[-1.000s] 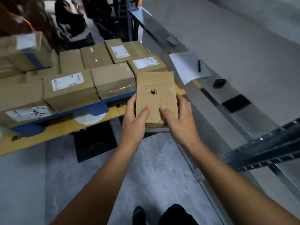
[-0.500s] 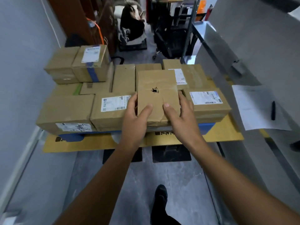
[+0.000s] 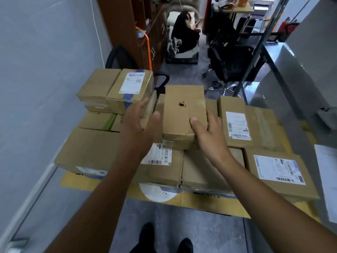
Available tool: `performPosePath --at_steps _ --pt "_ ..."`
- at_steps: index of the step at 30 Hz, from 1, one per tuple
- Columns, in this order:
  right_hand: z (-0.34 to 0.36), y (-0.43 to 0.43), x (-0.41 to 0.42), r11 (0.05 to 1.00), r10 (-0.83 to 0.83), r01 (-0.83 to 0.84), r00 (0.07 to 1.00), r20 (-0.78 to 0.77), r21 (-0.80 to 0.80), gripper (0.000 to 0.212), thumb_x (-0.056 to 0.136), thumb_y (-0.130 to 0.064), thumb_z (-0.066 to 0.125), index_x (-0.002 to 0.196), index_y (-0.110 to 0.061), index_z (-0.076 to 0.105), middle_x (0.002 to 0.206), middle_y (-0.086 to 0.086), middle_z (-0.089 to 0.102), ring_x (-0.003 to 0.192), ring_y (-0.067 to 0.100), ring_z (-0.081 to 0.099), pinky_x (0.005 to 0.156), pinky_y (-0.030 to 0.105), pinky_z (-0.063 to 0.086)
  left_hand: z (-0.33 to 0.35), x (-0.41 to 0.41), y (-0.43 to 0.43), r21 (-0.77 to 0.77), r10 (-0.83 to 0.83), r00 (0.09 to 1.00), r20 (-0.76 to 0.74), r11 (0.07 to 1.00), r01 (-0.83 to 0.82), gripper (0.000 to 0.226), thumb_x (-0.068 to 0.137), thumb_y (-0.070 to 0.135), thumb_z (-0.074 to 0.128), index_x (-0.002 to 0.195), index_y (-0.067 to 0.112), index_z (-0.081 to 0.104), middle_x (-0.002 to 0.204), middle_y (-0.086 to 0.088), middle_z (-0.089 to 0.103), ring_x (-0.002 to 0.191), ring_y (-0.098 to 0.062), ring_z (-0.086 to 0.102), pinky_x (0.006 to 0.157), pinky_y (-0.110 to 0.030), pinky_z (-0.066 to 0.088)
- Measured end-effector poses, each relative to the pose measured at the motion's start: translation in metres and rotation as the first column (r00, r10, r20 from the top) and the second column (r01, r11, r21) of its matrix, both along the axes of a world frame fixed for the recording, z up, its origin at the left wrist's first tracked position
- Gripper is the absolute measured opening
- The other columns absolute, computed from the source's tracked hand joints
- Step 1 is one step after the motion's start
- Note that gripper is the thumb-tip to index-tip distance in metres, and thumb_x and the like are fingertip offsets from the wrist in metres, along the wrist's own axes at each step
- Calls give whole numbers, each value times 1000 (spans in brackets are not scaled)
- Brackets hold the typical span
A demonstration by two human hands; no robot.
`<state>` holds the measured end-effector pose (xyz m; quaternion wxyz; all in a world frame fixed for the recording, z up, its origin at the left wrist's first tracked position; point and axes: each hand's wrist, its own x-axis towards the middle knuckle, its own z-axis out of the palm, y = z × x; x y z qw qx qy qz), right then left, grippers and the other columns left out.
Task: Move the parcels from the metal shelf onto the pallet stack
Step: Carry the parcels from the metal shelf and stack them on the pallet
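Observation:
A small brown parcel with a black mark on its top lies over the middle boxes of the pallet stack; whether it rests fully on them I cannot tell. My right hand grips its right side, thumb on top. My left hand hovers just left of the parcel with fingers spread and holds nothing. Several labelled cardboard parcels cover the pallet, and two boxes sit stacked higher at the back left.
The metal shelf runs along the right, with a white paper sheet on it. A grey wall stands close on the left. Behind the pallet are office chairs and a seated person. My shoes stand at the pallet's front edge.
I turned from the shelf to face the pallet and carried the parcel forward over the stack's middle. My left hand has come off the parcel and opened; the right still holds it.

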<state>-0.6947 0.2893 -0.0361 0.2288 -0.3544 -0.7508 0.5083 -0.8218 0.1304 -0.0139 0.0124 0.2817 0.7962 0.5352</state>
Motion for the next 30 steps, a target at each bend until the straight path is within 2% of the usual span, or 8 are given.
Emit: performPosePath --at_steps 1,3,6,9,12,19,26,30 --pt "-2 5 -12 1000 12 -12 1000 0 -12 59 104 -43 58 158 -24 43 154 6 48 143 20 47 123 47 36 1 -15 4 -16 8 999 -34 1000 -8 52 95 47 58 143 26 53 136 17 51 119 15 47 101 -22 41" --pt "-6 12 -35 1000 17 -17 1000 0 -18 53 104 -41 58 154 -26 48 151 5 50 140 19 50 122 47 37 3 -43 12 -35 15 997 -69 999 -17 52 95 43 58 142 20 55 139 8 54 128 -2 49 110 -37 45" --pt "-11 22 -64 1000 -24 24 999 22 4 43 104 -42 57 146 -32 54 141 0 52 131 13 51 121 45 37 6 -80 25 -84 -11 995 -103 997 2 52 94 39 59 140 14 58 139 0 57 131 -20 53 108 -51 47" --pt "-19 31 -96 997 -73 73 997 30 -7 42 103 -40 58 145 -35 54 133 -3 49 125 9 48 121 41 35 4 -118 36 -156 -56 990 -131 987 36 53 93 37 58 136 6 60 135 -3 61 129 -24 56 110 -51 45" --pt "-26 39 -126 995 -95 97 994 51 -31 50 103 -41 59 152 -34 50 137 -3 48 132 12 46 122 39 33 -3 -151 48 -247 -111 983 -147 966 72 48 98 32 60 135 1 61 134 -14 64 128 -29 57 111 -51 44" --pt "-44 35 -157 994 -100 105 988 115 -35 59 100 -47 58 155 -36 45 139 -1 49 132 11 49 120 36 35 -30 -185 59 -415 -227 960 -163 899 142 30 102 20 58 127 6 66 129 -11 66 124 -28 56 110 -42 42" --pt "-46 35 -162 990 -106 116 988 113 -85 72 95 -54 59 160 -28 40 152 0 54 142 17 51 121 48 39 -33 -187 56 -411 -255 953 -162 895 170 30 100 15 58 128 7 67 134 -9 62 129 -25 50 114 -37 36" --pt "-41 31 -156 984 -94 109 990 106 -139 88 88 -69 54 163 -29 34 161 -4 46 149 15 43 125 46 34 -31 -190 56 -405 -259 950 -175 898 171 29 101 16 58 127 7 67 131 -9 64 128 -27 53 115 -45 38"
